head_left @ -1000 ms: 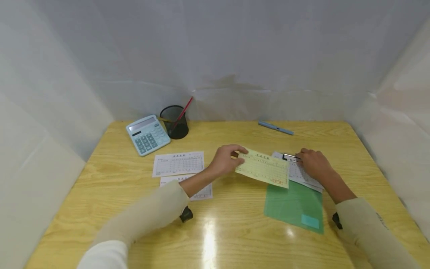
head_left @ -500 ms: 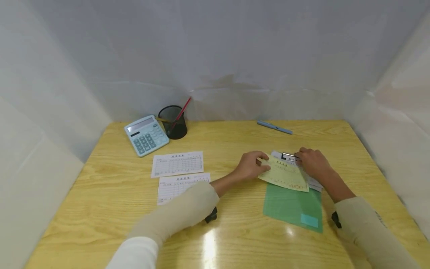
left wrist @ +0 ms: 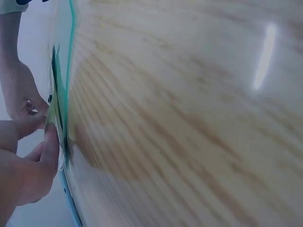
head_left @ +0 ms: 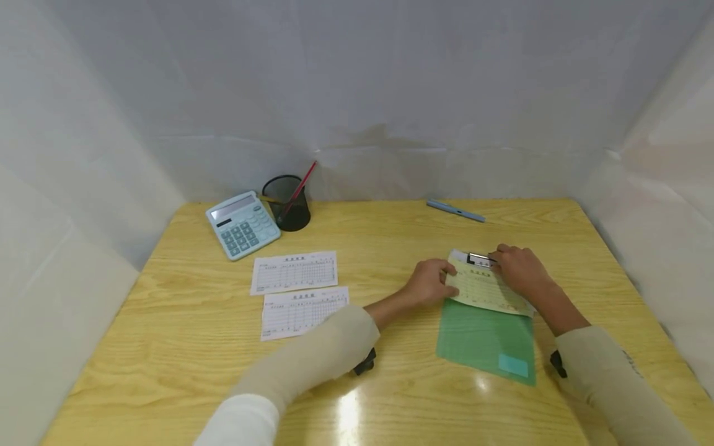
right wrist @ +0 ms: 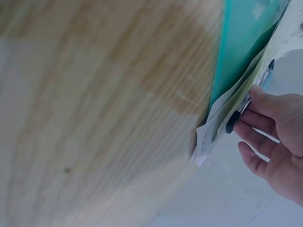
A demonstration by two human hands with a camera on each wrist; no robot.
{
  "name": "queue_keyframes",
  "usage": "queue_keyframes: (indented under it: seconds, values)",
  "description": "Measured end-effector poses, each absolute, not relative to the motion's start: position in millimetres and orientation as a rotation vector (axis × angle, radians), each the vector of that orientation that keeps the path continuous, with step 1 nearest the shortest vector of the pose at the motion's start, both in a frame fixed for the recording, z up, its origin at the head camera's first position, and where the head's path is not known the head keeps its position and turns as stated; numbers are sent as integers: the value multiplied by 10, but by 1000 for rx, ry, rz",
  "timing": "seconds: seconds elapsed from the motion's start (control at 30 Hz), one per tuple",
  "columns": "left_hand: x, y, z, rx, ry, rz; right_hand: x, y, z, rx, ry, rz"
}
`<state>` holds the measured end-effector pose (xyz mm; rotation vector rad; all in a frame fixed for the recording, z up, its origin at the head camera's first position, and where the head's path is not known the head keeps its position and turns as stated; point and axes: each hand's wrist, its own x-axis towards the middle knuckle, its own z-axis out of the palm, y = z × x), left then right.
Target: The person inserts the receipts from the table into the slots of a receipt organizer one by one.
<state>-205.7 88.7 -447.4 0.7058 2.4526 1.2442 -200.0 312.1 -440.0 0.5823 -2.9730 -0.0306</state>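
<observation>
Glare on tabletop (head_left: 385,248) — wrist views dim (bluish)

Yellow form (head_left: 484,291) over green clipboard (head_left: 474,337)

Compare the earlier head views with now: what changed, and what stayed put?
The left hand, pinching the yellow rectangular paper slip, moved rightward, bringing it over the white printed sheets near the right hand. That hand stayed gripping the silver metal clip; the light-blue calculator stayed put.
</observation>
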Motion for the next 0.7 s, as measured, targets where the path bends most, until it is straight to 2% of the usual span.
queue_keyframes:
  seconds: [0.27, 0.7]
  values:
    - [-2058, 978, -4493, 766, 2545, 971, -1979, 3114, -4397, 620, -2934, -48]
    - [-2101, 998, -4503, 783, 2539, 958, -1988, 3085, -4413, 639, -2879, -144]
